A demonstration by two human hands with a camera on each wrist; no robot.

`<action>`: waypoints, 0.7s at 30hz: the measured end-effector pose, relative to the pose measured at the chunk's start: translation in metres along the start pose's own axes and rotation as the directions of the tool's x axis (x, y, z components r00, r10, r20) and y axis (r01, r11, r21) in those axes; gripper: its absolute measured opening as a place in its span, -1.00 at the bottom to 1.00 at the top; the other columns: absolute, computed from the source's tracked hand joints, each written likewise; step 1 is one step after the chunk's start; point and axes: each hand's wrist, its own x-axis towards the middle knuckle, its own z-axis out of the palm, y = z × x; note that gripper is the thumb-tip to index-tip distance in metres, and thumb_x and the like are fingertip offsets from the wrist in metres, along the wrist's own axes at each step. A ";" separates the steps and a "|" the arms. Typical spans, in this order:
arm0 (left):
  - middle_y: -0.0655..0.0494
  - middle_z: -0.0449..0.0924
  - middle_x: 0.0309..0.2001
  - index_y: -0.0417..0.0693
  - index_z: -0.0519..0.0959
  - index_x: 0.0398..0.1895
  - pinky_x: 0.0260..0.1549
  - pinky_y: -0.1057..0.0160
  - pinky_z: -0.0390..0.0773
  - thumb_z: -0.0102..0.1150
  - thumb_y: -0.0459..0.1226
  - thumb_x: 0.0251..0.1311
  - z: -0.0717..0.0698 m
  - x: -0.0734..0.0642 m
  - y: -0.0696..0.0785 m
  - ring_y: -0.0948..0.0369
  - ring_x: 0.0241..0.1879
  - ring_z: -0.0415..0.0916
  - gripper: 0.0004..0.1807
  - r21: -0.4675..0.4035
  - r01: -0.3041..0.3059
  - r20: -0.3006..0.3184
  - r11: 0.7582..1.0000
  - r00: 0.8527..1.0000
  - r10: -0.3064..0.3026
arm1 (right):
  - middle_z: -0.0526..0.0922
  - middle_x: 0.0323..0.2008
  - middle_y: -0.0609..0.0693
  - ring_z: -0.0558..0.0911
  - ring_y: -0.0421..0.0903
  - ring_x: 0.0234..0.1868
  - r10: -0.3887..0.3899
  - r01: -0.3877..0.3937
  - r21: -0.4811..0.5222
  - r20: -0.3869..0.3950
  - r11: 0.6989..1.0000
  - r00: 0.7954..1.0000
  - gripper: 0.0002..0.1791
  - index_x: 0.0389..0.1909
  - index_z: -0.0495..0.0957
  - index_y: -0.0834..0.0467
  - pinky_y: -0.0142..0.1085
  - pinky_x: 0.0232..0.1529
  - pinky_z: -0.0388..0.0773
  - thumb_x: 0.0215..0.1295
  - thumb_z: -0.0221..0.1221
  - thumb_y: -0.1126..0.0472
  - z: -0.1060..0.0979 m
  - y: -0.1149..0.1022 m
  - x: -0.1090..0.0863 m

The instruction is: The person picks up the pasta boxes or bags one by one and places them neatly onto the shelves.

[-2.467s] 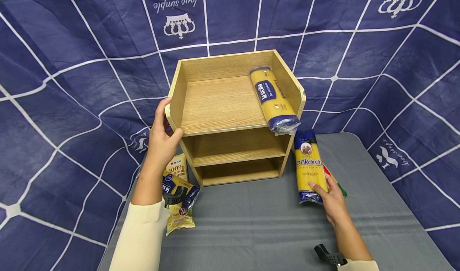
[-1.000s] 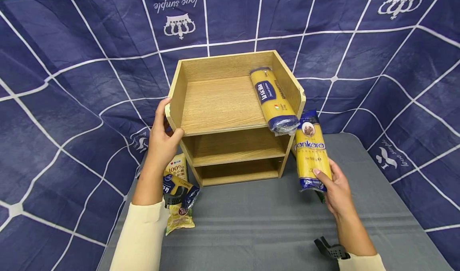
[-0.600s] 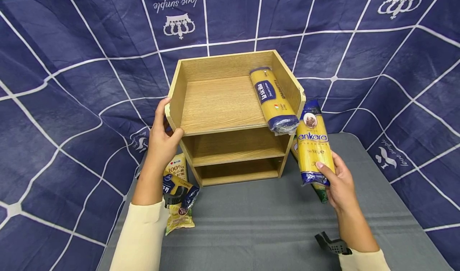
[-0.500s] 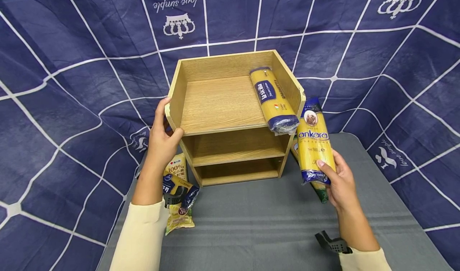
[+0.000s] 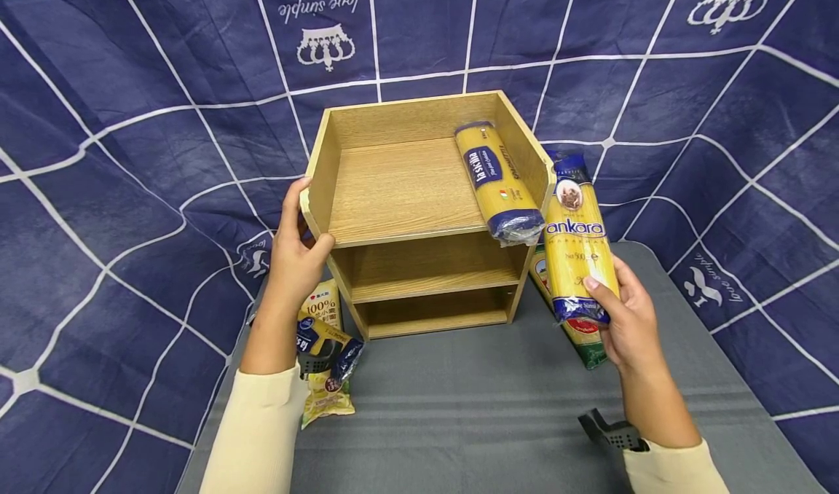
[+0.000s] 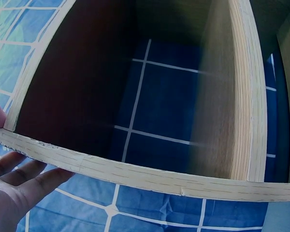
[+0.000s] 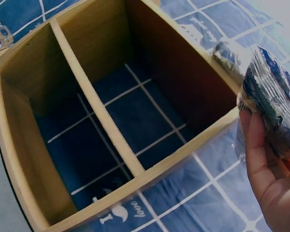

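A small wooden shelf point(image 5: 406, 233) with an open top tray and two lower compartments stands at the middle of the head view. My left hand point(image 5: 296, 250) grips the front corner of its left side panel, thumb on the inside of the tray edge. In my right hand point(image 5: 629, 319) is a yellow and blue ankara spaghetti packet point(image 5: 577, 250), held by its lower end beside the shelf's right side. Another spaghetti packet point(image 5: 491, 177), labelled la sicilia, lies along the right side of the top tray, its near end jutting past the front edge.
A green and red pasta packet point(image 5: 588, 344) lies on the grey cloth point(image 5: 459, 406), right of the shelf, partly behind the held one. Left of the shelf, partly behind my left forearm, are a flour-coloured packet point(image 5: 323, 302), a blue-ended packet point(image 5: 344, 355) and a small yellow bag point(image 5: 328, 399).
My right hand has raised the ankara spaghetti packet upward along the shelf's right side, uncovering more of the green and red packet. The left hand has stayed on the shelf corner.
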 end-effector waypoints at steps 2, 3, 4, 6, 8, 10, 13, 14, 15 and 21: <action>0.12 0.36 0.36 0.51 0.16 0.51 -0.09 0.35 0.57 -0.05 -0.55 0.09 0.000 0.000 0.001 0.07 0.22 0.44 -0.03 0.003 0.002 0.001 1.000 1.000 -0.002 | 0.69 -0.09 -0.03 0.75 -0.18 -0.25 -0.010 0.010 0.013 0.000 1.000 1.000 -0.50 0.38 0.32 0.19 -0.37 -0.32 0.70 0.45 -0.03 0.48 0.003 -0.003 0.001; 0.12 0.37 0.36 0.52 0.16 0.50 -0.09 0.34 0.57 -0.04 -0.55 0.09 0.000 0.000 0.001 0.07 0.22 0.44 -0.03 0.005 0.003 0.001 1.000 1.000 -0.003 | 0.69 -0.09 -0.02 0.75 -0.18 -0.25 -0.014 0.014 0.018 0.000 1.000 1.000 -0.50 0.37 0.33 0.20 -0.37 -0.32 0.70 0.45 -0.03 0.48 0.004 -0.005 0.002; 0.12 0.37 0.35 0.52 0.16 0.50 -0.09 0.34 0.57 -0.04 -0.55 0.09 0.000 0.000 0.001 0.07 0.21 0.44 -0.04 0.005 0.003 0.002 1.000 1.000 -0.003 | 0.69 -0.09 -0.02 0.75 -0.18 -0.25 -0.018 0.018 0.024 0.002 1.000 1.000 -0.50 0.37 0.33 0.21 -0.37 -0.32 0.70 0.45 -0.03 0.48 0.006 -0.007 0.003; 0.12 0.37 0.35 0.52 0.16 0.50 -0.09 0.34 0.57 -0.04 -0.54 0.09 0.000 -0.001 0.001 0.07 0.21 0.45 -0.04 0.005 0.006 0.001 1.000 1.000 -0.006 | 0.68 -0.08 0.00 0.75 -0.17 -0.24 -0.027 0.027 0.034 0.008 0.999 1.000 -0.50 0.37 0.32 0.22 -0.36 -0.32 0.70 0.45 -0.03 0.48 0.008 -0.011 0.004; 0.12 0.37 0.35 0.52 0.17 0.50 -0.09 0.34 0.57 -0.04 -0.54 0.09 0.000 -0.001 0.001 0.07 0.21 0.45 -0.04 0.006 0.005 0.000 1.000 1.000 -0.005 | 0.68 -0.07 0.01 0.75 -0.16 -0.22 -0.039 0.038 0.045 0.016 0.998 0.999 -0.50 0.39 0.31 0.23 -0.36 -0.30 0.70 0.45 -0.04 0.48 0.010 -0.015 0.005; 0.11 0.38 0.35 0.52 0.17 0.50 -0.10 0.35 0.57 -0.04 -0.54 0.09 0.000 -0.001 0.002 0.07 0.20 0.46 -0.04 0.006 0.004 -0.002 1.000 1.000 -0.004 | 0.67 -0.05 0.03 0.75 -0.15 -0.21 -0.055 0.053 0.058 0.022 0.997 0.998 -0.49 0.40 0.30 0.25 -0.36 -0.29 0.70 0.45 -0.04 0.49 0.012 -0.018 0.007; 0.11 0.38 0.35 0.51 0.17 0.50 -0.09 0.37 0.57 -0.04 -0.55 0.09 0.000 -0.002 0.002 0.07 0.20 0.46 -0.04 0.001 0.003 -0.004 1.000 1.000 -0.003 | 0.67 -0.04 0.05 0.75 -0.14 -0.19 -0.074 0.071 0.088 0.030 0.994 0.997 -0.48 0.40 0.30 0.27 -0.35 -0.27 0.70 0.44 -0.05 0.50 0.015 -0.021 0.008; 0.11 0.37 0.35 0.50 0.17 0.50 -0.09 0.37 0.57 -0.04 -0.55 0.09 0.000 -0.002 0.002 0.06 0.20 0.46 -0.04 -0.002 0.002 -0.004 1.000 1.000 -0.002 | 0.67 -0.04 0.06 0.75 -0.14 -0.19 -0.079 0.075 0.098 0.033 0.992 0.996 -0.47 0.41 0.29 0.28 -0.35 -0.26 0.71 0.44 -0.06 0.50 0.016 -0.022 0.009; 0.11 0.37 0.35 0.50 0.17 0.50 -0.09 0.37 0.57 -0.04 -0.55 0.09 0.000 -0.002 0.002 0.06 0.20 0.46 -0.04 -0.005 0.001 -0.004 1.000 1.000 -0.001 | 0.67 -0.03 0.06 0.75 -0.13 -0.18 -0.082 0.078 0.108 0.035 0.991 0.996 -0.47 0.41 0.29 0.28 -0.35 -0.26 0.71 0.44 -0.06 0.51 0.017 -0.023 0.009; 0.11 0.36 0.36 0.50 0.18 0.50 -0.10 0.38 0.57 -0.04 -0.56 0.08 0.000 -0.002 0.002 0.04 0.19 0.46 -0.03 -0.007 0.005 -0.006 1.000 1.000 -0.005 | 0.68 -0.03 0.09 0.76 -0.12 -0.21 -0.103 0.098 0.142 0.027 0.985 0.994 -0.47 0.40 0.30 0.29 -0.35 -0.29 0.71 0.43 -0.05 0.52 0.022 -0.030 0.011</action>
